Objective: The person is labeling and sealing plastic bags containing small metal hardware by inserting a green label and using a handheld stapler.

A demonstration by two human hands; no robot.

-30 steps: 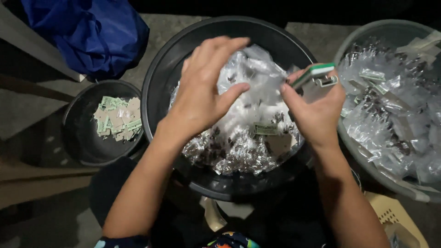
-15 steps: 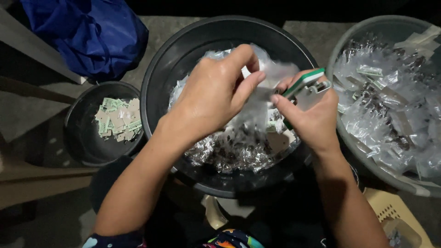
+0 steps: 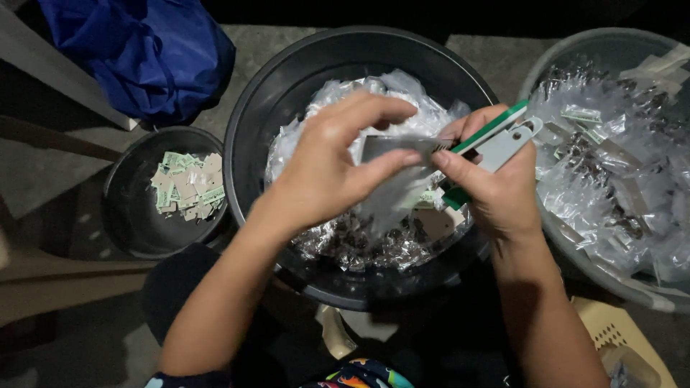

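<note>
Your left hand [image 3: 327, 169] pinches the top edge of a small clear plastic packet [image 3: 392, 179] between thumb and fingers, holding it taut above the big black basin [image 3: 287, 93] so that whatever drops falls back inside. Your right hand [image 3: 496, 190] meets it from the other side: thumb and forefinger close on the same packet edge, while the remaining fingers and palm clamp a green-and-grey stapler [image 3: 496, 136], its nose aimed at the fold (the jaw's contact with the plastic is hidden by your fingers, so I cannot tell whether it is biting). The two hands are together, touching at the packet.

Directly under your hands the basin holds a heap of clear bags [image 3: 359, 237] with small dark pieces in them. Beyond your right hand a grey tub [image 3: 647, 287] is filled with similar packets, close enough to reach. Off past your left forearm a smaller black bowl [image 3: 126, 215] keeps a loose pile of pale green paper labels [image 3: 188, 187]. Further out on the left lies a blue bag [image 3: 136, 54].
</note>
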